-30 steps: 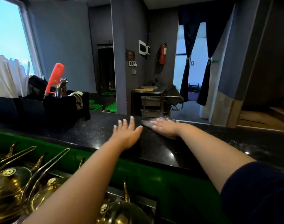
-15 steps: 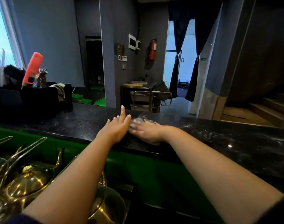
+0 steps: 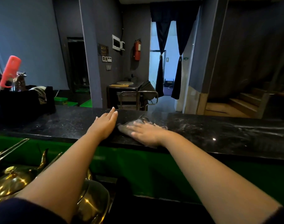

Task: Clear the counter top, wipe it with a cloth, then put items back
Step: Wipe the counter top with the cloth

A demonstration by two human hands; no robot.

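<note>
Since before, right hand slid its grey cloth slightly rightward along the counter, fingers flat; left hand rested beside it, fingers straight.

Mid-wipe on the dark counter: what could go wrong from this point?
The cloth under the right hand lies at the counter's near edge, so it might slip off onto the brass pots below. A leftward sweep could bump the left hand resting flat beside it.
</note>
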